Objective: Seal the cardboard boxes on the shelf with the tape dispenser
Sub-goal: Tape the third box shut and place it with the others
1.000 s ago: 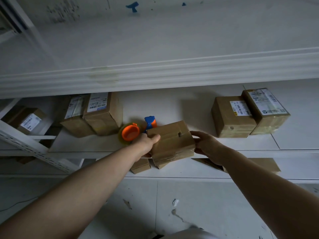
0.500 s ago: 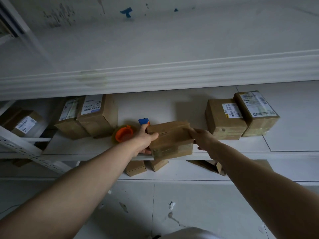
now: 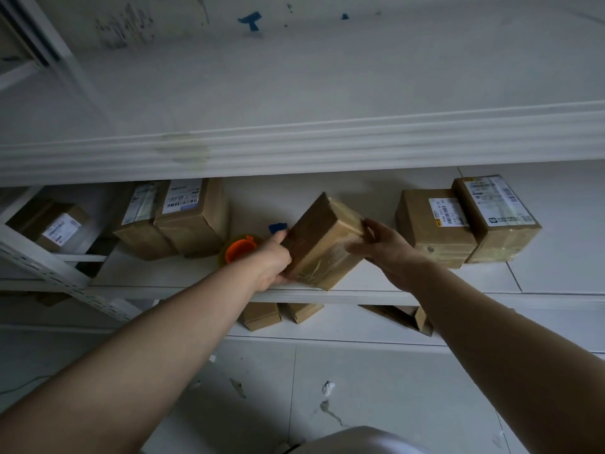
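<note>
Gripping taped cardboard box [image 3: 322, 244] from both ends: left hand [image 3: 271, 262] clasped on the near-left side, thumb up along the dark face; right hand [image 3: 389, 250] curled round the right corner. Tilted, lower corner at the front edge of shelf [image 3: 458, 298]. Orange-and-blue tape dispenser [image 3: 240, 249] just behind the left hand. Labelled boxes [image 3: 435, 224] well to either side.

Tape dispenser [image 3: 240, 250] partly hidden behind tilted box [image 3: 322, 244]
</note>
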Motion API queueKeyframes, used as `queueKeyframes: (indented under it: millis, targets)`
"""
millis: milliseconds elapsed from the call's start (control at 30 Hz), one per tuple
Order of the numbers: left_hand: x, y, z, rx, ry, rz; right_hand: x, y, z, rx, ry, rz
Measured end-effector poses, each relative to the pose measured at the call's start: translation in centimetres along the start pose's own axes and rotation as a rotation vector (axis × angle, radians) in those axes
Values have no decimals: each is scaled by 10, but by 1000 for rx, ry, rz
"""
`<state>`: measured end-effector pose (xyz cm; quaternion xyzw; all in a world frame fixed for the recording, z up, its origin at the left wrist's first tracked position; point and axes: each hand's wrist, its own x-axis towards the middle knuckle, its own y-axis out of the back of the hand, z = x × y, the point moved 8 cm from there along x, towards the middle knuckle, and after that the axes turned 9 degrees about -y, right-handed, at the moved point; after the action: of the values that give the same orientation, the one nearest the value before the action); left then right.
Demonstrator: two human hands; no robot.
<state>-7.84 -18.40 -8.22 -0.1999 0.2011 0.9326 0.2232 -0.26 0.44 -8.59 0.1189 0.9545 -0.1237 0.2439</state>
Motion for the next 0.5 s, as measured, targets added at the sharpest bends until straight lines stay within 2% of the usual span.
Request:
queueKeyframes:
  millis: [67,133,267,367,400,500]
  targets:
    - [2,3,0,203,18,-4,-3,8,-7,102,50,61]
    - [1,-5,-2,258,39,-85,-6,8,-13,85,89,38]
    - [-8,-23,11,78,20,-215,-8,4,-15,13,35,2]
    - [-16,-36,20,-70,1,-355,-6,14,-15,28,20,58]
    - [-13,-35,22,-121,-29,-339,-6,18,-16,30,44,72]
    - [5,-23,24,-144,-128,-146,-5,24,-13,-22,78,90]
